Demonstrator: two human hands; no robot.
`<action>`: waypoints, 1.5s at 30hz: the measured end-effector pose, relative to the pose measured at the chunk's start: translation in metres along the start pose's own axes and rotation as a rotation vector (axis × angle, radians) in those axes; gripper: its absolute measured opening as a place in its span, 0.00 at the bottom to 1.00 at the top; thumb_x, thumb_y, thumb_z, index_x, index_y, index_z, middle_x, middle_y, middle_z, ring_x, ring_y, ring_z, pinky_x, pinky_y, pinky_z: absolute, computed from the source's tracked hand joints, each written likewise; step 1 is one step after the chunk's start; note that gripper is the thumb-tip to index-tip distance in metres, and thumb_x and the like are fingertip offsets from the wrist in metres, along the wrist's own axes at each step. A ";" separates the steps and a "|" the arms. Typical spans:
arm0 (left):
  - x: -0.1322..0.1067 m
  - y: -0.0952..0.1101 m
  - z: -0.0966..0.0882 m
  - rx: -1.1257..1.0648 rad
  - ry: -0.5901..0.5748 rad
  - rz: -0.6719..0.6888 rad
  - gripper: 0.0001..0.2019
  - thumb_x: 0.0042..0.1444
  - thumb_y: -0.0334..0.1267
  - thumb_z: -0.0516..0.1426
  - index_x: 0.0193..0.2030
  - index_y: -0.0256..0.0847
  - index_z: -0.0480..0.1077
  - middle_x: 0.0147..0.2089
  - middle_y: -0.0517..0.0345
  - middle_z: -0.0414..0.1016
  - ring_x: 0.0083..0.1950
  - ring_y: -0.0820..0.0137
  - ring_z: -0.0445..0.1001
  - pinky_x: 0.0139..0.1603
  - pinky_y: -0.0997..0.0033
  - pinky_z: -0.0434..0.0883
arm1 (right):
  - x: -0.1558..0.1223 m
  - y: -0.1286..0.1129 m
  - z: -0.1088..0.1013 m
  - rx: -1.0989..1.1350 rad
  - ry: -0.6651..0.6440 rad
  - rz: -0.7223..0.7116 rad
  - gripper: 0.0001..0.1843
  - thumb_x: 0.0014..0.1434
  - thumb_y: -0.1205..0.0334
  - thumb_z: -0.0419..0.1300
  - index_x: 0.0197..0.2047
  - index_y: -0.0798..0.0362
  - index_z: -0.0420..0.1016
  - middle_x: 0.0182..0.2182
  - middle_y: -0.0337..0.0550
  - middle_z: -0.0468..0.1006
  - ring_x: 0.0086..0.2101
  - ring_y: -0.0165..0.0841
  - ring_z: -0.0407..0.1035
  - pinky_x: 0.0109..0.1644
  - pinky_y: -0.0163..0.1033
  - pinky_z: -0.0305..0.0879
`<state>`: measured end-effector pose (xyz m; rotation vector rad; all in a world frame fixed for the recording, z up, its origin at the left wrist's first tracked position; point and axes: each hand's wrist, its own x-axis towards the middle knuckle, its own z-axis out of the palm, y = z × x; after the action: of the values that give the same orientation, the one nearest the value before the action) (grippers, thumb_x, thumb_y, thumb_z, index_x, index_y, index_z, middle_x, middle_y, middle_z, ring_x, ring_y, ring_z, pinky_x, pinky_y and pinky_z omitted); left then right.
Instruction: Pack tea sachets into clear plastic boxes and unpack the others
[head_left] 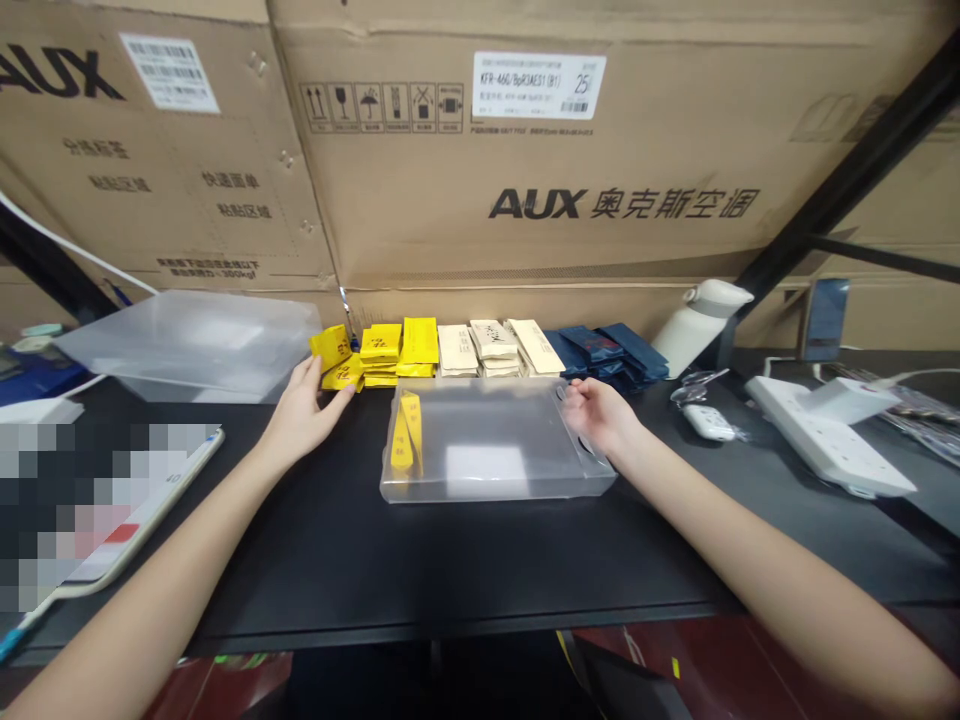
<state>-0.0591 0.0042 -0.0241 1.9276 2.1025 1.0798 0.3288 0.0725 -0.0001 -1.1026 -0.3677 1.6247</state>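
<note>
A clear plastic box (517, 425) lies on the black table in front of me, with two yellow packets (406, 430) standing inside at its left end. My right hand (598, 412) is closed at the box's right end, its fingers curled at the rim. To the left of the box, my left hand (309, 402) has its fingers and thumb around a small yellow packet (331, 347) at the end of the row. More yellow packets (418, 345) are stacked beside it. Cream packets (493, 340) follow, then dark blue packets (600, 347).
A translucent plastic lid or tray (191, 335) stands at the left, behind a tablet (161, 510). On the right are a white bottle (697, 325), an earbud case (709, 422), a power strip (832, 435) and a phone (825, 318). Large cardboard boxes (420, 200) wall off the back.
</note>
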 end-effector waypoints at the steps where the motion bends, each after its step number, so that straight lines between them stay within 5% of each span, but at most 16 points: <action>1: 0.000 0.002 -0.001 -0.034 0.034 -0.010 0.37 0.59 0.52 0.55 0.70 0.29 0.59 0.70 0.31 0.59 0.67 0.45 0.66 0.61 0.49 0.71 | 0.000 0.000 0.000 -0.009 0.002 -0.008 0.11 0.52 0.79 0.48 0.29 0.52 0.58 0.15 0.30 0.60 0.13 0.20 0.52 0.15 0.22 0.55; 6: -0.004 0.009 -0.007 -0.152 0.307 0.102 0.32 0.59 0.46 0.60 0.68 0.40 0.63 0.69 0.41 0.60 0.66 0.50 0.68 0.60 0.53 0.74 | -0.003 0.003 0.001 -0.076 0.037 -0.132 0.10 0.51 0.78 0.49 0.28 0.53 0.61 0.15 0.32 0.63 0.13 0.21 0.54 0.16 0.24 0.56; 10: -0.010 0.021 -0.014 -0.261 0.528 0.249 0.31 0.59 0.40 0.63 0.68 0.35 0.64 0.68 0.38 0.61 0.66 0.50 0.68 0.61 0.52 0.73 | -0.006 0.004 0.002 -0.141 0.072 -0.299 0.07 0.52 0.74 0.52 0.27 0.53 0.65 0.17 0.33 0.68 0.13 0.22 0.58 0.15 0.27 0.56; 14: -0.022 0.047 -0.021 -0.523 0.636 0.336 0.22 0.59 0.37 0.64 0.61 0.45 0.73 0.67 0.49 0.66 0.67 0.51 0.68 0.63 0.51 0.72 | -0.008 0.006 0.001 -0.409 -0.009 -0.778 0.04 0.51 0.69 0.56 0.27 0.53 0.69 0.22 0.35 0.72 0.16 0.24 0.62 0.20 0.30 0.60; 17: -0.028 0.063 -0.025 -0.751 0.589 0.145 0.12 0.57 0.38 0.65 0.48 0.52 0.80 0.57 0.59 0.77 0.59 0.55 0.76 0.58 0.52 0.76 | -0.009 0.011 -0.002 -0.658 -0.086 -1.108 0.02 0.52 0.66 0.58 0.29 0.52 0.72 0.27 0.38 0.76 0.23 0.28 0.68 0.28 0.34 0.66; 22: -0.030 0.070 -0.019 -1.084 0.309 -0.155 0.06 0.44 0.35 0.70 0.31 0.44 0.80 0.35 0.60 0.80 0.36 0.69 0.79 0.37 0.68 0.78 | -0.011 0.021 -0.005 -0.918 -0.278 -1.205 0.04 0.56 0.65 0.58 0.31 0.51 0.74 0.28 0.40 0.79 0.32 0.35 0.74 0.43 0.44 0.70; 25: -0.034 0.073 -0.009 -1.025 0.145 -0.017 0.04 0.44 0.32 0.68 0.28 0.42 0.79 0.32 0.60 0.77 0.34 0.70 0.77 0.34 0.71 0.75 | -0.016 0.025 -0.004 -1.015 -0.314 -1.254 0.03 0.58 0.63 0.61 0.33 0.52 0.75 0.31 0.43 0.80 0.36 0.38 0.75 0.47 0.46 0.70; 28: -0.041 0.078 -0.001 -0.799 0.100 0.225 0.04 0.48 0.29 0.66 0.29 0.42 0.79 0.31 0.60 0.77 0.35 0.69 0.76 0.38 0.69 0.73 | -0.027 0.025 -0.001 -1.053 -0.522 -1.207 0.06 0.60 0.59 0.63 0.40 0.51 0.76 0.36 0.44 0.82 0.40 0.38 0.77 0.49 0.46 0.71; 33: -0.048 0.081 -0.003 -0.514 -0.079 0.427 0.02 0.56 0.31 0.63 0.35 0.40 0.79 0.32 0.55 0.80 0.33 0.67 0.75 0.37 0.67 0.70 | -0.045 0.026 0.001 -1.225 -0.882 -1.083 0.31 0.55 0.54 0.69 0.61 0.47 0.70 0.47 0.46 0.82 0.50 0.42 0.75 0.58 0.52 0.69; 38: -0.049 0.082 -0.012 -0.412 -0.335 0.559 0.06 0.59 0.34 0.62 0.39 0.39 0.82 0.33 0.52 0.81 0.36 0.65 0.75 0.37 0.66 0.71 | -0.044 0.034 0.000 -1.240 -0.906 -0.981 0.42 0.52 0.55 0.72 0.68 0.45 0.63 0.62 0.50 0.71 0.57 0.44 0.70 0.61 0.54 0.67; 42: -0.050 0.086 -0.014 -0.368 -0.385 0.592 0.09 0.59 0.34 0.62 0.44 0.40 0.82 0.32 0.52 0.79 0.34 0.65 0.73 0.36 0.65 0.70 | -0.037 0.037 -0.001 -1.053 -0.887 -0.868 0.46 0.52 0.58 0.71 0.70 0.45 0.58 0.60 0.49 0.72 0.52 0.39 0.73 0.60 0.50 0.70; 45: -0.051 0.088 -0.015 -0.366 -0.399 0.578 0.08 0.59 0.36 0.62 0.42 0.42 0.83 0.33 0.52 0.80 0.36 0.63 0.75 0.39 0.62 0.71 | -0.037 0.038 0.000 -0.988 -0.900 -0.809 0.42 0.51 0.60 0.72 0.67 0.44 0.64 0.59 0.48 0.73 0.51 0.38 0.74 0.59 0.49 0.72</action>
<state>0.0173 -0.0521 0.0152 2.3533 1.0841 0.9546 0.3055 0.0258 -0.0097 -0.6089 -2.0664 1.0485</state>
